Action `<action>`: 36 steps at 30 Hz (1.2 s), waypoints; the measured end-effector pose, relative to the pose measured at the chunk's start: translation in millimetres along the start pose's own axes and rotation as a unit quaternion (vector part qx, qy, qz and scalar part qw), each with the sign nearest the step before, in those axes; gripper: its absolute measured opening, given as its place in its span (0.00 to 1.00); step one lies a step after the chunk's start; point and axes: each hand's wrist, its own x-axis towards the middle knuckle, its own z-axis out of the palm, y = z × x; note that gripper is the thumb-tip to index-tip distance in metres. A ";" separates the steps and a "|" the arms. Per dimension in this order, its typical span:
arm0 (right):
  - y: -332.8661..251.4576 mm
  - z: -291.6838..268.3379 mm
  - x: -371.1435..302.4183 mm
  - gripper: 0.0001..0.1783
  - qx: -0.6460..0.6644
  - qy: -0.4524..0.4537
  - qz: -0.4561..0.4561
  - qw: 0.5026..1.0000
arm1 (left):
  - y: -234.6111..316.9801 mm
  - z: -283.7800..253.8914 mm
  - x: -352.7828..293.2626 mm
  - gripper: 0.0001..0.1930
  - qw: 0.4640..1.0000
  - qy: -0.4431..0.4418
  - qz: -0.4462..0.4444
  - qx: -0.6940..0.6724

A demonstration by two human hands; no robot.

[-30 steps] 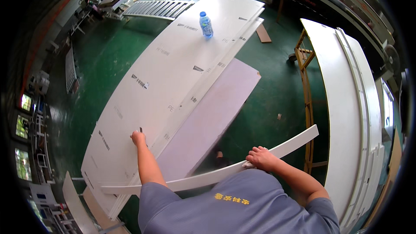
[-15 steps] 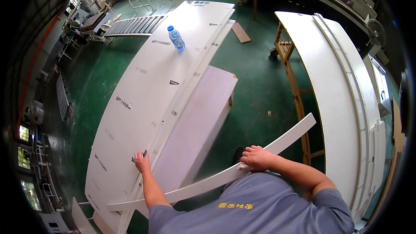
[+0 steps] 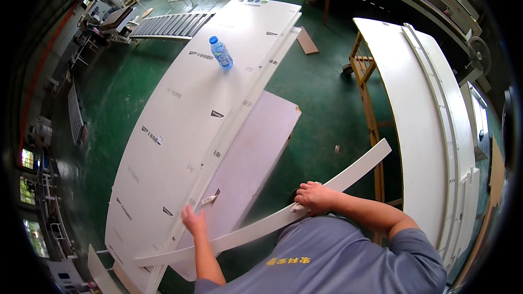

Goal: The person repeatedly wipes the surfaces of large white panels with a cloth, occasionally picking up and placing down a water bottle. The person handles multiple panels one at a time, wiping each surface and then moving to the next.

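A long, narrow white board strip (image 3: 354, 173) slants across my front, its left end on the white panel stack and its right end raised. My right hand (image 3: 316, 196) is closed over the strip near its middle, with a crumpled white scrap (image 3: 298, 207) under the fingers. My left hand (image 3: 195, 220) is over the right edge of the printed white panel stack (image 3: 180, 147), fingers apart. Just beyond its fingertips is a small dark flat piece with a white part (image 3: 209, 200), over the lilac panel (image 3: 256, 136); whether it lies there or is falling, I cannot tell.
A blue-capped water bottle (image 3: 221, 53) stands on the panel stack. To the right, white boards (image 3: 414, 109) rest on a wooden frame (image 3: 370, 125). Farther off are a roller conveyor (image 3: 171, 25), a brown board piece (image 3: 307, 41) on the green floor and a fan (image 3: 479, 53).
My left hand has moved right and slightly nearer me, off the panel face. The dark piece has left its fingers and is over the lilac panel. My right hand still grips the strip.
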 end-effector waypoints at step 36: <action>-77.2 179.5 -677.3 0.32 0.038 0.459 0.773 0.436 | 1045.1 190.0 -510.3 0.20 0.561 -0.724 0.029 -0.400</action>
